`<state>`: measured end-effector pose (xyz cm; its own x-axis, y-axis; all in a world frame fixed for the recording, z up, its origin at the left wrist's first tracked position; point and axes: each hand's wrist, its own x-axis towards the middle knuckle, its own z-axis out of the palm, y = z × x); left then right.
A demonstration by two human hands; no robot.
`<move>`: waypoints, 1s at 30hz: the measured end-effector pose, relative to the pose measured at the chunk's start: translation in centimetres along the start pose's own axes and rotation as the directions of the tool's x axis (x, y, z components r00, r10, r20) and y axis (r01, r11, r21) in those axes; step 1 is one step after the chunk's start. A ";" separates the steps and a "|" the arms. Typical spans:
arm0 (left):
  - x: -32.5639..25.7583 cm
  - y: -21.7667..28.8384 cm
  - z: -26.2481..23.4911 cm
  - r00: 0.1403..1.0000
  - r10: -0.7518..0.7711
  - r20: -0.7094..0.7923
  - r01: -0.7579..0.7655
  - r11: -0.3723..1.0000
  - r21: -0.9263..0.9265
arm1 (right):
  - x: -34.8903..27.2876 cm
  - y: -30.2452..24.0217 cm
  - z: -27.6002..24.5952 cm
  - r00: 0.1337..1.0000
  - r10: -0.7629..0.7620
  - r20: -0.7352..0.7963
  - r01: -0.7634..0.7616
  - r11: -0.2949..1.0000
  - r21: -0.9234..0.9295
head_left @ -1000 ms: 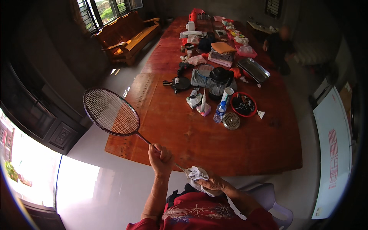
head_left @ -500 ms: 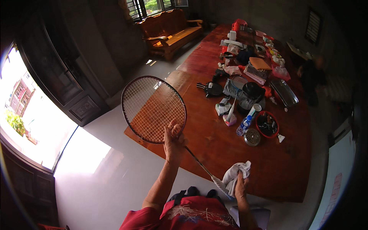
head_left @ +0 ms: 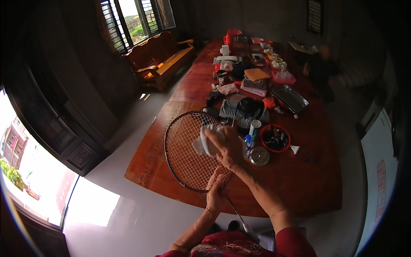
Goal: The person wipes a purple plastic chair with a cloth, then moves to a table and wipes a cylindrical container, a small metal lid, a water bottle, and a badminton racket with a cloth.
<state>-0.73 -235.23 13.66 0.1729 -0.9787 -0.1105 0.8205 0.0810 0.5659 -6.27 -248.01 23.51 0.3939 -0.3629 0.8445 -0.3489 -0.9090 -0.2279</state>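
A badminton racket (head_left: 183, 157) slants in front of me, its stringed head over the near left part of the table and its white-wrapped handle (head_left: 249, 230) down by my shirt. My left hand (head_left: 216, 188) grips it at the lower rim near the throat, fingertips lying over the frame. With my right hand (head_left: 230, 147) I hold a bunched white cloth (head_left: 206, 141) against the strings in the upper right of the head. The fingers are pressed onto the cloth, and part of it is hidden beneath them.
On the long red-brown table (head_left: 299, 184) stand a red bowl (head_left: 286, 148) of dark items, a shuttlecock (head_left: 295, 149), a round metal grate (head_left: 259, 156), a metal tray (head_left: 290, 98) and a black hat (head_left: 249, 107). A wooden bench (head_left: 160, 60) is at the back left. A person (head_left: 321, 73) is at the far right.
My right hand has brought the cloth from the handle up onto the strings. The racket head now sits lower and further right, still in my left hand. The view has shifted too.
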 end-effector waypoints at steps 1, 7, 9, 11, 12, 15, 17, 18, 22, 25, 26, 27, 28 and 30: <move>-0.4 -0.2 1.8 0.993 -0.017 -0.117 0.018 1.000 0.003 | 1.2 1.2 0.3 0.996 0.078 -0.049 -0.079 0.997 -0.015; 0.6 -1.3 1.0 0.999 -0.035 0.017 0.035 0.999 0.007 | 7.5 -1.3 2.3 0.982 0.001 -0.191 -0.004 1.000 -0.014; 0.3 -1.1 -0.2 0.999 0.016 0.041 -0.022 0.988 0.151 | 6.4 -4.1 3.4 0.986 -0.156 0.054 0.146 0.975 0.165; 0.4 -1.5 -6.4 0.982 0.161 0.095 -0.187 0.840 0.510 | 4.2 -8.0 4.4 0.922 -0.385 0.035 0.368 0.901 0.231; 0.7 -2.7 -4.1 0.995 0.079 0.066 -0.094 0.952 0.290 | 2.4 -7.9 3.2 0.847 -0.481 0.228 0.439 0.873 0.211; 1.3 -1.1 -3.6 0.999 -0.036 0.030 0.034 0.998 0.049 | 1.4 -7.4 4.3 0.728 -0.658 0.192 0.643 0.753 0.142; 0.7 1.8 -3.7 0.998 -0.060 0.017 0.061 0.997 -0.045 | 4.2 -6.5 6.7 0.771 -0.624 0.128 0.617 0.782 0.093; 0.8 3.6 -2.3 0.981 -0.037 0.191 0.052 0.996 -0.074 | 6.5 -6.1 6.4 0.829 -0.551 0.095 0.553 0.833 -0.001; 0.3 7.1 -0.8 0.992 -0.115 0.051 0.113 0.993 0.039 | 14.2 -4.5 6.5 0.980 -0.129 -0.150 0.095 0.971 -0.218; 1.2 9.1 -3.5 0.980 -0.120 0.156 0.116 0.993 0.039 | 14.0 -7.7 10.0 0.960 -0.269 -0.074 0.262 0.961 -0.090; 1.7 10.0 -4.9 0.973 -0.131 0.191 0.125 0.991 0.039 | 12.5 -9.4 11.6 0.950 -0.311 -0.015 0.311 0.950 -0.006; 2.2 10.8 -7.1 0.954 0.082 0.289 -0.203 0.885 0.419 | 10.7 -10.8 13.4 0.936 -0.350 0.047 0.345 0.934 0.087; 2.7 9.9 -7.5 0.840 0.206 0.502 -0.512 0.609 0.606 | 9.4 -11.8 12.4 0.907 -0.388 0.163 0.375 0.921 0.103; 3.3 9.0 -12.5 0.840 0.132 0.525 -0.490 0.599 0.633 | 6.1 -14.2 13.5 0.795 -0.506 0.334 0.466 0.863 0.197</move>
<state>13.99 -235.34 8.16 -0.0323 -0.9109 0.4113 0.0620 0.4089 0.9105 12.60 -240.06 25.34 0.7739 0.1028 0.6249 0.0502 -0.9936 0.1012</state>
